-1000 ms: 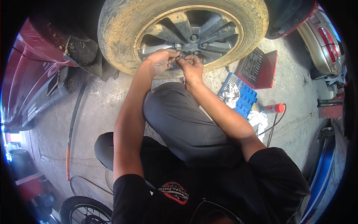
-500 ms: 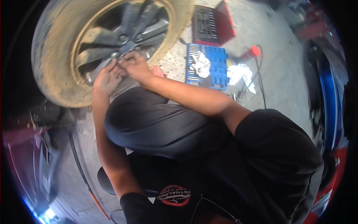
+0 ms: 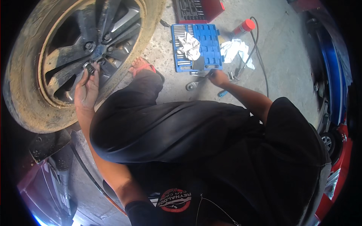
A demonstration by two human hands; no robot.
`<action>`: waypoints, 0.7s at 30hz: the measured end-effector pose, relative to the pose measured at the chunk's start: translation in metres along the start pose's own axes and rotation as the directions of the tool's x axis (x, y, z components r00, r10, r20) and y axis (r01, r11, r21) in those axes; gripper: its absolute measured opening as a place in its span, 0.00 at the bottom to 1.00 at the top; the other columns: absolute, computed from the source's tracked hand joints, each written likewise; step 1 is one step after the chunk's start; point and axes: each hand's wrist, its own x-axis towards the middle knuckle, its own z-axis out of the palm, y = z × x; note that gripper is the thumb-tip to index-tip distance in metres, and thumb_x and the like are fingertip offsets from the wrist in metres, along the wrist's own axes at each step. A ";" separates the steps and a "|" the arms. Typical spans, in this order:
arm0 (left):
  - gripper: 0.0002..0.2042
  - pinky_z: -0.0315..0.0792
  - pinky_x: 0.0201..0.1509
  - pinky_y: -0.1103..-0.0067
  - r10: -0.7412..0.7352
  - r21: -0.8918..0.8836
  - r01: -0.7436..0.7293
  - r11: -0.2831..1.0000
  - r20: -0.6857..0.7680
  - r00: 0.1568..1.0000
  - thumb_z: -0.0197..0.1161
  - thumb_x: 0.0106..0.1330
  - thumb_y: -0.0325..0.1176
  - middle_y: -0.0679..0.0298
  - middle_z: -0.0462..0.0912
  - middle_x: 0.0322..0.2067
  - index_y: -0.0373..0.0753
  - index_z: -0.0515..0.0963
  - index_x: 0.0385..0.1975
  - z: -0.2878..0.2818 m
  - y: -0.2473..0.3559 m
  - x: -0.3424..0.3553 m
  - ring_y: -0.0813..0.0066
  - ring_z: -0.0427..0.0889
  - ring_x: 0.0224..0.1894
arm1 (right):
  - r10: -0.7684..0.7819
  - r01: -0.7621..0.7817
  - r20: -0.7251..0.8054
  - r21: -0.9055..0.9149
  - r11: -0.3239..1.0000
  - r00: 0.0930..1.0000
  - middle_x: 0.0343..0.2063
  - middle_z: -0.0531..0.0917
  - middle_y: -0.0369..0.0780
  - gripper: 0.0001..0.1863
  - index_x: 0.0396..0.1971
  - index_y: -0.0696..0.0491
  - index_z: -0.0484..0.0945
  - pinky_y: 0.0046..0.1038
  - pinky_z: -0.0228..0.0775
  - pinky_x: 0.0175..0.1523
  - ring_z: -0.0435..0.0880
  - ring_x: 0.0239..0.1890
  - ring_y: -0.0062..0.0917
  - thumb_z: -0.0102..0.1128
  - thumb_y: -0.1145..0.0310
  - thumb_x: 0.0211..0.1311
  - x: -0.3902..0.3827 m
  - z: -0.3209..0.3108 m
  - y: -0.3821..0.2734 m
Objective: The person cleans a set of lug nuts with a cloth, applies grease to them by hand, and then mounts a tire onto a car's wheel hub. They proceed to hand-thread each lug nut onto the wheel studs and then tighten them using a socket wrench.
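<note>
My left hand [image 3: 87,86] is closed around a dark round socket [image 3: 90,69], held against the spokes near the hub of a mud-caked wheel [image 3: 69,62]. Its fingertips press on the socket from both sides. Out to the right, my right hand [image 3: 219,78] is closed on the dark handle of a ratchet wrench, whose round metal head [image 3: 192,86] is over the concrete. Blur hides part of the ratchet's shaft. Just beyond that hand lies an open blue socket case [image 3: 209,45] with metal pieces and a crumpled white cloth [image 3: 189,46] on it.
A red tool case [image 3: 211,13] stands open behind the blue one. To its right are a red-topped cylinder [image 3: 246,26], a white rag [image 3: 238,51] and a dark cable [image 3: 260,56]. A hose [image 3: 90,177] runs along the floor at left. My sandalled foot [image 3: 141,66] is beside the tyre.
My right hand has left the wheel, swung right toward the tool cases and closed on the ratchet. My left hand stays at the wheel. The whole view has shifted.
</note>
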 end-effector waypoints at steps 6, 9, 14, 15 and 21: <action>0.18 0.72 0.66 0.74 0.075 0.054 -0.071 0.996 -0.068 0.995 0.51 0.74 0.26 0.48 0.74 0.55 0.23 0.63 0.59 0.006 -0.007 -0.005 0.60 0.74 0.59 | 0.220 -0.229 -0.078 -0.125 0.966 0.972 0.32 0.85 0.49 0.12 0.34 0.49 0.83 0.43 0.77 0.46 0.85 0.38 0.47 0.57 0.59 0.57 -0.021 -0.004 0.057; 0.18 0.72 0.65 0.77 0.152 0.122 -0.140 0.982 -0.089 0.984 0.52 0.74 0.27 0.50 0.75 0.53 0.24 0.64 0.59 0.009 -0.009 -0.006 0.64 0.75 0.58 | 0.196 -0.204 -0.137 -0.047 0.978 0.971 0.32 0.86 0.48 0.12 0.35 0.49 0.83 0.42 0.78 0.46 0.85 0.38 0.46 0.59 0.58 0.58 0.010 -0.026 0.042; 0.15 0.76 0.57 0.81 0.132 0.163 -0.130 0.978 0.002 0.991 0.55 0.74 0.30 0.56 0.77 0.50 0.28 0.68 0.55 -0.007 -0.008 -0.002 0.70 0.78 0.52 | 0.131 -0.141 -0.197 -0.040 0.989 0.972 0.32 0.86 0.46 0.13 0.36 0.48 0.82 0.40 0.78 0.43 0.86 0.37 0.41 0.60 0.56 0.58 0.077 -0.046 0.022; 0.14 0.76 0.50 0.82 0.212 0.217 -0.182 0.959 -0.124 0.969 0.57 0.73 0.31 0.58 0.78 0.47 0.31 0.70 0.52 -0.005 -0.014 -0.007 0.73 0.79 0.48 | 0.204 -0.199 -0.171 0.045 0.979 0.964 0.31 0.86 0.47 0.12 0.36 0.48 0.82 0.39 0.78 0.44 0.86 0.37 0.40 0.61 0.57 0.57 0.084 -0.041 0.023; 0.12 0.78 0.50 0.79 0.273 0.160 -0.241 0.957 -0.229 0.934 0.58 0.72 0.31 0.56 0.79 0.48 0.30 0.73 0.48 0.000 -0.024 0.000 0.68 0.78 0.50 | 0.162 -0.122 -0.371 0.128 0.984 0.914 0.33 0.86 0.46 0.12 0.37 0.48 0.82 0.41 0.77 0.47 0.85 0.40 0.43 0.61 0.58 0.56 0.196 -0.070 -0.013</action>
